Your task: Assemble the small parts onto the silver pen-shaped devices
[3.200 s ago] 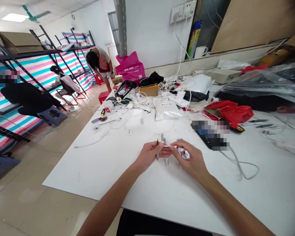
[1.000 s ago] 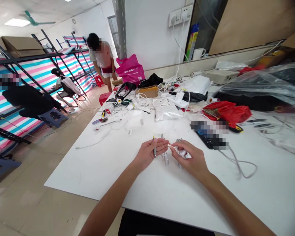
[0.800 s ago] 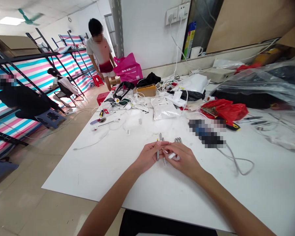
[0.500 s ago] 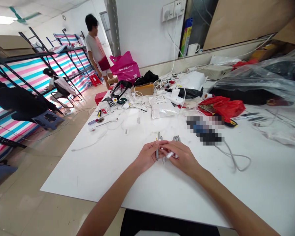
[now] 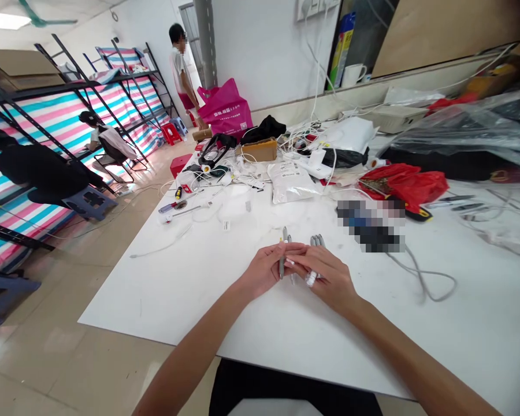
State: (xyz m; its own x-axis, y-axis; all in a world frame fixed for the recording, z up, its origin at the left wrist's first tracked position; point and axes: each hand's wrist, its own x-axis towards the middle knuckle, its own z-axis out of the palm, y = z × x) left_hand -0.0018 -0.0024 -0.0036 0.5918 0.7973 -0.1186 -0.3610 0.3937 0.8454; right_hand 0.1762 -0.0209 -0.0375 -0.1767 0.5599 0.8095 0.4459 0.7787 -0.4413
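Observation:
My left hand (image 5: 266,268) is closed around a grey pen (image 5: 281,261) with a yellowish tip, held upright over the white table (image 5: 199,289). Touching it from the right, my right hand (image 5: 329,277) pinches a thin white rod at the pen and keeps a small white part (image 5: 311,279) under its curled fingers. Another grey pen (image 5: 289,238) lies on the table just behind my left hand. A few grey pens (image 5: 316,240) lie side by side behind my right hand.
A grey cable (image 5: 420,280) loops to the right of my hands. Farther back lie a white pouch (image 5: 291,184), a red bag (image 5: 405,186), screwdrivers (image 5: 177,203), a pink bag (image 5: 225,110) and tangled cords. A person (image 5: 182,63) stands by striped shelving at far left.
My right hand drew away from the pen, then came back against my left hand. The person at the back straightened up and walked farther off.

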